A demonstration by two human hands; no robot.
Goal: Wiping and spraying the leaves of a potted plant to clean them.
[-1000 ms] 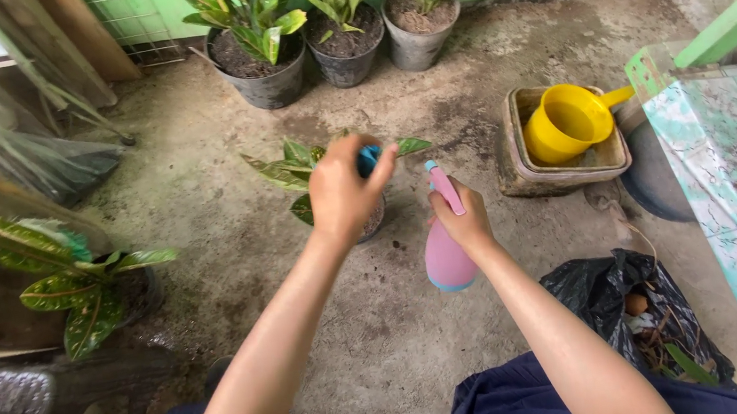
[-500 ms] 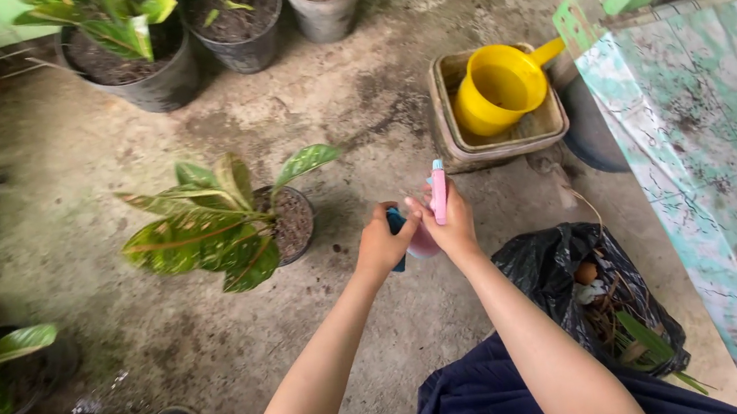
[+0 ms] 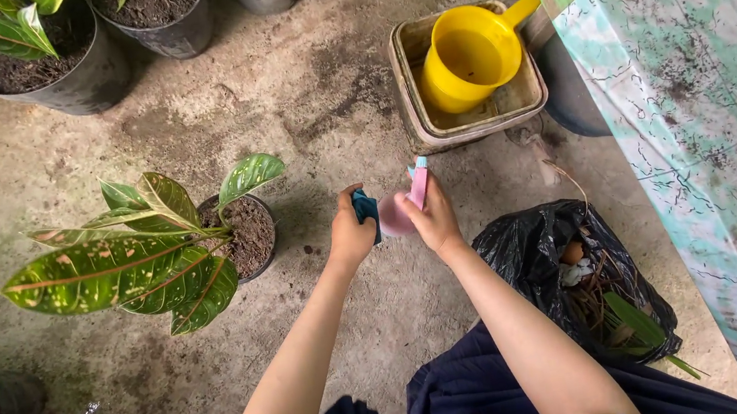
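In the middle of the frame, the right hand (image 3: 432, 218) is wrapped around a pink spray bottle (image 3: 400, 212). The bottle is tipped, with its long side running from lower left up to upper right, and its top points up toward the yellow scoop (image 3: 467, 56). The left hand (image 3: 351, 233) is closed on a small blue cloth (image 3: 366, 209) that touches the bottle. To the left, on the floor (image 3: 316, 100), stands a potted plant (image 3: 156, 254) with spotted leaves. A black bag (image 3: 577, 274) of scraps lies to the lower right. The scoop sits in a tan tub (image 3: 419, 124) above.
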